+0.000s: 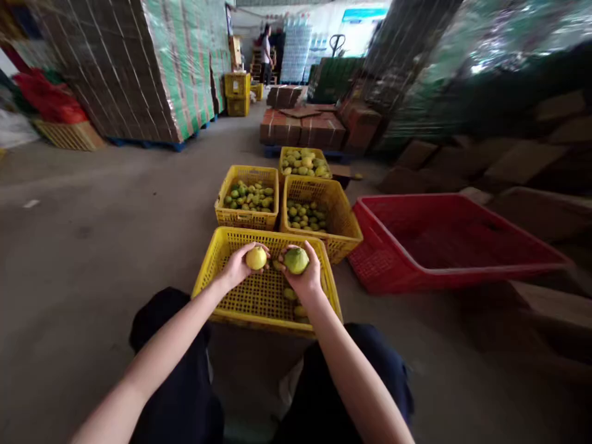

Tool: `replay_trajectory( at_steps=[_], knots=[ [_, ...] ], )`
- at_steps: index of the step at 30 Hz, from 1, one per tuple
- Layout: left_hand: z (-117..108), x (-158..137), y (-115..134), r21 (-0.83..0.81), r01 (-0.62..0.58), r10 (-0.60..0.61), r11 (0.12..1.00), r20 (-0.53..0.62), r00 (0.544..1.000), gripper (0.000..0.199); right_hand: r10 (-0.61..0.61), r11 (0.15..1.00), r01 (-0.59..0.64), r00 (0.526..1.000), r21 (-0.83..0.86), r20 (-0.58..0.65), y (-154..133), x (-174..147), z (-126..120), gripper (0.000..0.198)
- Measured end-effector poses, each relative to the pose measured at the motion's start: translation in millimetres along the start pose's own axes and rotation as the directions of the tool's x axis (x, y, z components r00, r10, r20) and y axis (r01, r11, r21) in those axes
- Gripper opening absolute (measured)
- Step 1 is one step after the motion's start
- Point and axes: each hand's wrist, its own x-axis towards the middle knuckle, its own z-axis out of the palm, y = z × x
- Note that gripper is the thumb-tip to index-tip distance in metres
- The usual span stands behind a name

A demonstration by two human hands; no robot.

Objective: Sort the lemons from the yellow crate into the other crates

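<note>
1. The person sits low on the concrete floor, knees apart, both bare arms stretched out over the nearest yellow perforated plastic crate (217, 271).
2. The left hand (238, 266) has its fingers curled shut around a round yellow citrus fruit (256, 258), held just above the crate's far half.
3. The right hand (306, 279) cups a slightly larger green-yellow round fruit (296, 260), fingers closed beneath and behind it, thumb along the side. The two fruits sit close together, nearly touching.
4. Under the hands the crate is almost bare: only a few small loose fruits (296, 302) lie on its mesh floor near the right wrist.
5. Just beyond stand three more yellow crates holding fruit: a left crate of green and yellow fruit (248, 197), a right crate of mostly green fruit (306, 216), and a farther crate of paler yellow fruit (304, 163).
6. To the right, a wide red plastic tray (379, 271) rests tilted on the floor, touching the right-hand yellow crate.
7. As I judge it, comparing the two well means turning each fruit in the palm so its whole skin shows, with a light grip that avoids bruising.
8. Lowering a fruit into a crate by hand, not dropping it, would seem the gentler way.
9. Another person (266, 52) stands far back among stacked cartons, well apart.
</note>
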Motion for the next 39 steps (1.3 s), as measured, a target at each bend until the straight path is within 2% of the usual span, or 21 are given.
replay_trajectory(
  at_steps=[3,5,10,15,17,19,21,22,23,25,27,29,31,32,33,34,35,36,37,38,39],
  knots=[
    [3.8,-3.6,-7.1,-0.073,-0.038,0.033,0.997,-0.072,0.997,0.028,-0.023,1.0,0.023,0.999,-0.019,0.028,1.0,-5.2,0.9,0.026],
    [8.0,-4.5,-9.2,-0.072,-0.087,0.081,0.994,-0.088,0.993,0.033,-0.067,0.992,0.075,0.995,-0.097,0.08,2.6,-8.3,3.4,0.025],
    [21.3,-3.6,-9.3,0.14,-0.228,0.238,0.963,-0.052,0.97,0.05,-0.208,0.881,0.303,0.938,-0.363,0.278,7.1,-16.7,11.0,0.025],
    [24.5,-3.9,-9.8,0.265,-0.263,0.288,0.928,-0.061,0.956,0.058,-0.267,0.814,0.396,0.905,-0.425,0.331,9.1,-20.0,10.1,0.025],
    [21.7,-2.5,-8.5,0.304,-0.22,0.254,0.927,-0.076,0.964,0.059,-0.254,0.836,0.366,0.918,-0.409,0.303,9.2,-17.8,8.3,0.025],
    [17.7,-0.5,-7.7,0.389,-0.099,0.144,0.916,-0.089,0.986,0.059,-0.218,0.883,0.302,0.941,-0.358,0.257,8.0,-14.7,6.3,0.027],
    [13.4,-0.3,-11.2,0.54,0.075,-0.034,0.839,-0.086,0.996,0.056,-0.195,0.927,0.247,0.96,-0.283,0.201,4.5,-11.8,4.2,0.029],
    [11.2,-1.9,-16.2,0.635,0.154,-0.136,0.757,-0.077,0.988,0.053,-0.197,0.941,0.234,0.966,-0.243,0.168,1.9,-10.8,2.9,0.028],
    [8.8,-5.0,-24.1,0.731,0.215,-0.247,0.648,-0.065,0.967,0.049,-0.204,0.952,0.228,0.97,-0.205,0.131,-1.3,-10.1,1.5,0.026],
    [2.5,-16.5,-49.1,0.891,0.257,-0.48,0.374,-0.051,0.876,0.038,-0.21,0.967,0.215,0.976,-0.135,0.051,-8.5,-9.9,-1.9,0.023],
    [-5.9,-33.8,-82.8,0.97,0.21,-0.697,0.12,-0.068,0.714,0.031,-0.195,0.979,0.193,0.981,-0.071,-0.019,-15.5,-10.9,-5.6,0.019],
    [-14.4,-52.0,-114.5,0.982,0.184,-0.827,-0.05,-0.144,0.544,0.028,-0.171,0.985,0.17,0.984,-0.018,-0.053,-21.4,-12.7,-9.0,0.015],
    [-19.3,-63.5,-129.4,0.962,0.199,-0.871,-0.187,-0.255,0.419,0.031,-0.157,0.987,0.158,0.986,0.015,-0.05,-26.1,-15.1,-11.3,0.014],
    [-19.4,-64.7,-126.6,0.951,0.222,-0.878,-0.216,-0.289,0.382,0.031,-0.152,0.988,0.153,0.988,0.025,-0.042,-28.1,-16.4,-11.8,0.013],
    [-18.2,-62.3,-116.2,0.946,0.267,-0.873,-0.184,-0.282,0.397,0.031,-0.147,0.988,0.148,0.988,0.032,-0.036,-30.1,-17.8,-11.8,0.013],
    [-16.1,-56.5,-98.5,0.942,0.323,-0.841,-0.093,-0.248,0.481,0.035,-0.142,0.989,0.143,0.989,0.038,-0.034,-31.9,-19.0,-11.6,0.013],
    [-13.8,-47.8,-74.7,0.922,0.385,-0.734,0.051,-0.227,0.64,0.041,-0.136,0.99,0.137,0.99,0.043,-0.036,-33.6,-20.1,-11.1,0.012],
    [-12.0,-37.3,-47.0,0.871,0.401,-0.531,0.284,-0.205,0.822,0.047,-0.128,0.99,0.13,0.991,0.048,-0.04,-35.0,-21.0,-10.4,0.012],
    [-11.7,-26.2,-17.5,0.794,0.33,-0.281,0.511,-0.209,0.937,0.052,-0.121,0.991,0.123,0.992,0.052,-0.044,-36.2,-21.6,-9.7,0.012],
    [-13.4,-15.6,11.2,0.768,0.257,-0.141,0.587,-0.215,0.966,0.058,-0.116,0.991,0.119,0.992,0.057,-0.046,-37.0,-21.9,-9.2,0.011],
    [-17.5,-6.7,36.8,0.763,0.207,-0.059,0.613,-0.217,0.974,0.06,-0.113,0.991,0.115,0.992,0.06,-0.047,-37.4,-21.8,-8.8,0.011]
  ],
)
